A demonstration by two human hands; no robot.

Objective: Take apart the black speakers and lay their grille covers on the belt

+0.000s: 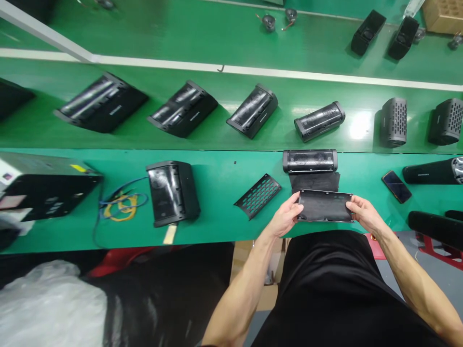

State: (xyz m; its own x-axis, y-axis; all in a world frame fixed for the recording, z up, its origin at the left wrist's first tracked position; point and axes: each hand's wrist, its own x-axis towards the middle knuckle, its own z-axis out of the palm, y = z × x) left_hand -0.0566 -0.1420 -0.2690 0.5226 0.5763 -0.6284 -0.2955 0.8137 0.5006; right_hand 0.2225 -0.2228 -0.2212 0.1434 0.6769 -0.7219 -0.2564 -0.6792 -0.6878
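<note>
A flat black plastic panel, its inner side facing up, is held level between both hands near the bench's front edge. My left hand pinches its left end, thumb on top. At the opposite end, my right hand grips it the same way. Just beyond the panel lies a dark sheet, partly hidden by it. Behind that sheet rests a black speaker on its side, its mesh front uppermost. A black perforated grille lies left of my left hand.
Several black speakers, such as this one, line the raised green strip behind. At left are another speaker, coiled yellow cable and a boxy machine. A phone lies at right.
</note>
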